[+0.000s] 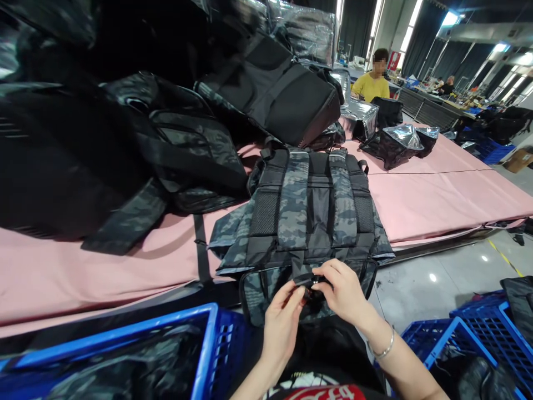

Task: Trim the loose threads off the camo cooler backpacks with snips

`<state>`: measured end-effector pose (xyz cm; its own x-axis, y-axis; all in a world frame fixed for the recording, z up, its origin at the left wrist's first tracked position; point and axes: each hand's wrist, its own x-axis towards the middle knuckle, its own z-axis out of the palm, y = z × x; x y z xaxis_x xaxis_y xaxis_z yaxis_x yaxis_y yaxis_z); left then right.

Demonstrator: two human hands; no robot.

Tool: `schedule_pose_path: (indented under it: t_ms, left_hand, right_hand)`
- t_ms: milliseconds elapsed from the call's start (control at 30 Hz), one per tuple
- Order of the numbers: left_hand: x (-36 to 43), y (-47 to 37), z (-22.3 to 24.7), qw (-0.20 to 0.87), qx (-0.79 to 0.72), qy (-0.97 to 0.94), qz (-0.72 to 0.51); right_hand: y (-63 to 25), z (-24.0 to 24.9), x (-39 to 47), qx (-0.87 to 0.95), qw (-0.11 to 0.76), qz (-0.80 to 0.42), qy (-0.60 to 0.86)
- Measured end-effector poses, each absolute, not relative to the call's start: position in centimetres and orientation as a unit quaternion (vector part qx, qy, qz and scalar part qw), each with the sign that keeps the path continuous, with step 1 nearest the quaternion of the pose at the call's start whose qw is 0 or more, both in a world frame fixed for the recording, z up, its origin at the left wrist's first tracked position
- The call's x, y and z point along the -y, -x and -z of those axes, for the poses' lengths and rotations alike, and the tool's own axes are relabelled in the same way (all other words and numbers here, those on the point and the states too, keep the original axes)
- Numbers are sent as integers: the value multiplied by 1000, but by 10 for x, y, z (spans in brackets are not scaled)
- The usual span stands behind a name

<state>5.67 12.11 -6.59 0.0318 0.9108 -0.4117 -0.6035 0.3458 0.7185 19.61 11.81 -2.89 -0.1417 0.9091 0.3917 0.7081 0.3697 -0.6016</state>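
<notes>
A dark camouflage backpack [320, 208] lies with its two shoulder straps facing up, its lower end hanging over the table's near edge. Both hands meet at that lower end. My left hand [284, 319] pinches a small black strap piece [305, 279] between thumb and fingers. From the right, my right hand [339, 289] closes its thumb and fingers on the other side of the same piece, where something small and shiny shows. The exact shape of the part between the fingertips is too small to tell.
Black and camouflage bags [187, 144] are piled left and behind on the pink-covered table [445, 189]. Silver-lined bags [402, 141] lie at the back right. Blue crates [210, 344] stand at the lower left and lower right. A person in yellow [370, 86] is beyond the table.
</notes>
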Motion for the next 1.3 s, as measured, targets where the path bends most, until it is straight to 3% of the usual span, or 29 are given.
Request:
schedule_pose_path:
  t_ms: [233,500,667,1033,1300]
  left_hand:
    - [-122,-54,70,679,-462,-191,-538]
    - [-121,-54,70,701,-455,-168,-523]
    - [-118,-55,68,695,-451,-186,-527]
    - [-110,-59,75,583,-525,-287,-549]
    - [-123,-48,65,726,-444,-191,-489]
  right_hand:
    - [-192,17,-127,788,273,-58,549]
    - [-197,18,-125,779,311,-35,543]
    - [-193,20,-127,790,274,-48,546]
    - [-201,36,-127,662,448,-194,569]
    - [-210,40,-122,664,441,-243,552]
